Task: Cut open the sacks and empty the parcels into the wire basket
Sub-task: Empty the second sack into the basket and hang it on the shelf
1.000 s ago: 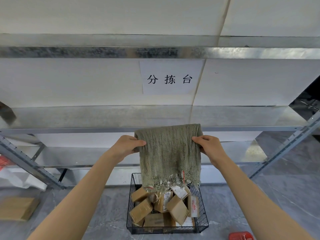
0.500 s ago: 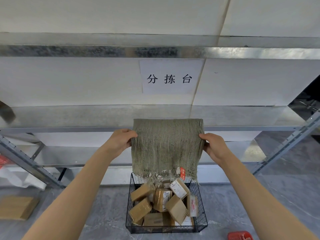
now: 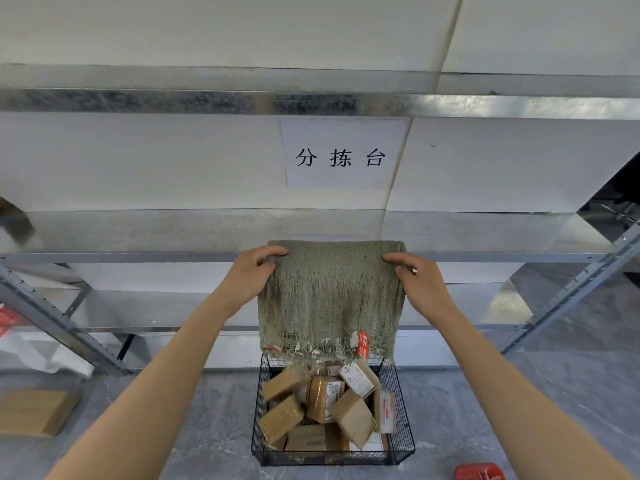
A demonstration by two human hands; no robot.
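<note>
The left arm [image 3: 156,375] and right arm [image 3: 502,375] stretch from the lower corners toward mid-frame; the left grip [image 3: 254,277] and right grip [image 3: 420,284], held level, pinch the sack [image 3: 330,299] at its top corners, fingers curled

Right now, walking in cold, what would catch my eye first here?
A limp green sack hangs mid-frame, the left hand and right hand gripping its top corners. Straight below its frayed open end, a black wire basket on the floor holds a heap of brown parcels. Above, a white paper sign with black characters is on the wall.
</note>
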